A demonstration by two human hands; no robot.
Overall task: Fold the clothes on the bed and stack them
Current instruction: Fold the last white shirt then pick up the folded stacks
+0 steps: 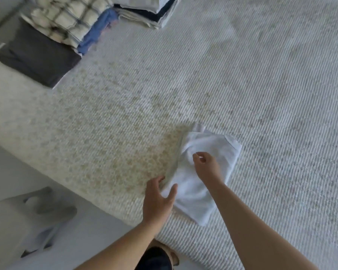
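Note:
A folded white shirt (209,172) lies on the textured white bed cover (242,84) near the bed's front edge. My left hand (158,199) rests at the shirt's left edge with fingers spread, thumb on the cloth. Over the upper part of the shirt my right hand (205,164) hovers with its fingers loosely curled and nothing clearly pinched. At the far left corner lie folded clothes: a dark grey piece (37,55), a plaid piece (70,20) over a blue one (98,30), and a stack of white and navy items (150,10).
The bed's front edge runs diagonally from the left to the bottom middle. Below it is pale floor with a grey slipper-like shape (47,207). A dark item (154,258) shows at the bottom between my arms.

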